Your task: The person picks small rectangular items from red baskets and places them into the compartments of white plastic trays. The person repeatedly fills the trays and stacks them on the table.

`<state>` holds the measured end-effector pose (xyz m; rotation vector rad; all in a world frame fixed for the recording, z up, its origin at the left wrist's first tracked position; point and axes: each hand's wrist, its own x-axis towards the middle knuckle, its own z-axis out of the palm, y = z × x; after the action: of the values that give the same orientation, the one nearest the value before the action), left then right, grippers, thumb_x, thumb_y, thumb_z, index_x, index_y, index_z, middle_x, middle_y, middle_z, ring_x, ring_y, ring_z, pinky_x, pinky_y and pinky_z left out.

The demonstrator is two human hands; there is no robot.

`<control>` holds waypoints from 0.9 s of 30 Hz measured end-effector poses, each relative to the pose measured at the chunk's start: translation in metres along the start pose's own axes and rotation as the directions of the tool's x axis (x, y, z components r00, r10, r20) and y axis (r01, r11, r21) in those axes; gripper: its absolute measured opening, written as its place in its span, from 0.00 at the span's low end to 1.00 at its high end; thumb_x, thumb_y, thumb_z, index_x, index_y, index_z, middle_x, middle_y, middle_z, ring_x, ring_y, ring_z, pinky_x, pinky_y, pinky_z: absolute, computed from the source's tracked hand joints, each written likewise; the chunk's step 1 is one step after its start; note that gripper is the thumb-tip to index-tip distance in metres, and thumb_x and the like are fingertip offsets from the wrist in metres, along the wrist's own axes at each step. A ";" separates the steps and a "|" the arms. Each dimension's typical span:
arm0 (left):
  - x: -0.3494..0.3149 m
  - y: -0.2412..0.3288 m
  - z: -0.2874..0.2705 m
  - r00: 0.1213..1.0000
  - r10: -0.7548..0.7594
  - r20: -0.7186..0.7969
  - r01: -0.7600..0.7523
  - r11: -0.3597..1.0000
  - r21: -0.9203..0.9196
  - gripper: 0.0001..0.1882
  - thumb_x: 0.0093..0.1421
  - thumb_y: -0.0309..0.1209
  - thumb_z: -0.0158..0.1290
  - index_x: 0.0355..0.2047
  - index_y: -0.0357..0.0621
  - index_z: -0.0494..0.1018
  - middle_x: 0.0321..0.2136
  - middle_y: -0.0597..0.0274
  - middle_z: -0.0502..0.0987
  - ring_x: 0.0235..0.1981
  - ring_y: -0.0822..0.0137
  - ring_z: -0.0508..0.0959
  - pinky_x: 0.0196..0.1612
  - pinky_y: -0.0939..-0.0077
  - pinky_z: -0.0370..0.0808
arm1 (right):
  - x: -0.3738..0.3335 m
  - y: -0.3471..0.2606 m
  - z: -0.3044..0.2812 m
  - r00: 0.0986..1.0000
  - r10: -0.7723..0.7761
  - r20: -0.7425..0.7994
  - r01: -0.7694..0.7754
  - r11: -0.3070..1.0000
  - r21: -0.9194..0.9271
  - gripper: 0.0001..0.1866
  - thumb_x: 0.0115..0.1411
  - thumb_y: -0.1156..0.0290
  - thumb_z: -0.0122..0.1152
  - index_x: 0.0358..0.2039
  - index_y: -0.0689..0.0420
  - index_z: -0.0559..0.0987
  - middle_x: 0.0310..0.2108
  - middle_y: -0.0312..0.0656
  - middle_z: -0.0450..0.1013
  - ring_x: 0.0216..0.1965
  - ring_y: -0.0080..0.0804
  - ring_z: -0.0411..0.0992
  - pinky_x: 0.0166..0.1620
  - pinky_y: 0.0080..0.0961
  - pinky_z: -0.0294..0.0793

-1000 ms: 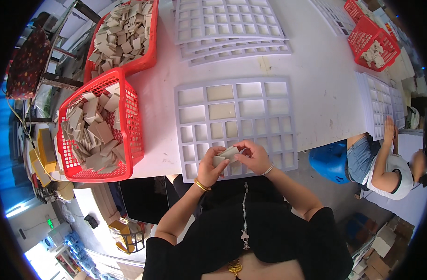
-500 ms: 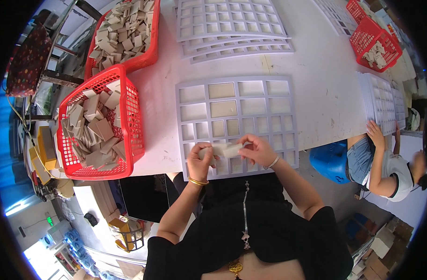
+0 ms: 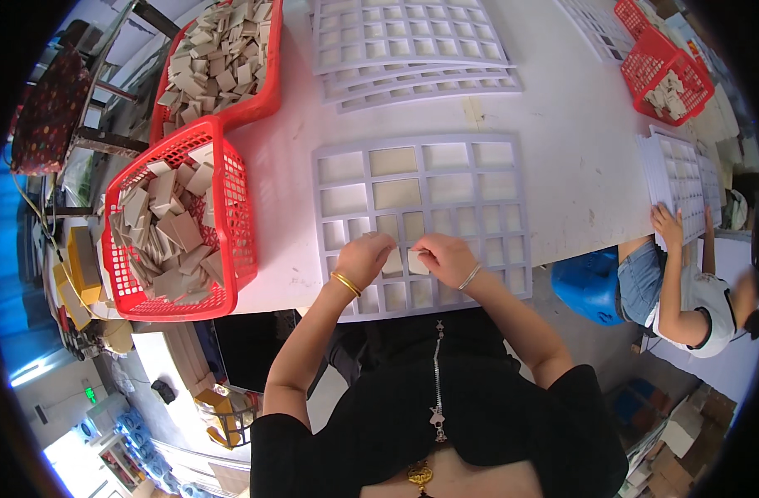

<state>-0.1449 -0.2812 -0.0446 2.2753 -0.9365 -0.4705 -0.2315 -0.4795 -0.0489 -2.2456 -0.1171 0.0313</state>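
A white grid tray (image 3: 317,178) lies on the table in front of me. Beige tiles fill several of its cells in the second column from the left, among them a large rectangular tile (image 3: 394,160) and another tile (image 3: 397,195) below it. My left hand (image 3: 365,260) is closed over the tray's lower half, fingertips at a small tile (image 3: 392,264) in a cell. Beside it my right hand (image 3: 448,259) pinches the edge of a second small tile (image 3: 416,263) at the adjoining cell. The fingers partly cover both small tiles.
Left of the tray stands a red basket (image 3: 237,224) of loose beige tiles, with another red basket (image 3: 271,87) of tiles behind it. Stacked grid trays (image 3: 413,70) lie at the far side. At right a co-worker (image 3: 695,307) handles trays (image 3: 678,178) near red baskets (image 3: 687,70).
Both hands have gone from holding pale tiles above the tray to its cells, fingertips down. The left hand has turned, its fingers now pointing inward. At right, the co-worker's tray has shifted slightly.
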 end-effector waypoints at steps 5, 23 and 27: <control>-0.005 0.015 0.001 0.994 -0.030 0.106 0.001 0.965 0.262 0.07 0.57 0.28 0.48 0.36 0.50 0.73 0.35 0.62 0.73 0.32 0.56 0.77 0.33 0.63 0.76 | -0.010 0.004 0.014 0.999 -0.037 -0.011 0.035 0.986 -0.163 0.04 0.50 0.74 0.59 0.27 0.55 0.73 0.36 0.40 0.68 0.31 0.41 0.71 0.33 0.35 0.71; 0.023 0.042 0.007 0.960 -0.178 0.216 0.069 0.898 0.435 0.21 0.55 0.23 0.46 0.50 0.55 0.67 0.36 0.58 0.72 0.32 0.57 0.78 0.30 0.65 0.77 | 0.024 0.026 -0.021 0.921 -0.062 -0.385 0.062 0.998 -0.012 0.04 0.46 0.70 0.65 0.22 0.55 0.79 0.23 0.38 0.70 0.28 0.36 0.69 0.30 0.29 0.66; 0.025 0.036 0.009 0.958 -0.172 0.229 0.058 0.900 0.431 0.22 0.54 0.22 0.47 0.50 0.56 0.68 0.37 0.58 0.72 0.33 0.56 0.78 0.30 0.65 0.77 | -0.015 0.033 -0.080 0.890 0.193 -0.413 -0.154 0.980 0.128 0.07 0.47 0.69 0.65 0.21 0.59 0.79 0.21 0.40 0.68 0.23 0.32 0.67 0.27 0.26 0.65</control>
<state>-0.1503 -0.3229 -0.0293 2.7198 -1.1240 -0.6907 -0.2385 -0.5637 -0.0241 -2.1118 0.3162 -0.3489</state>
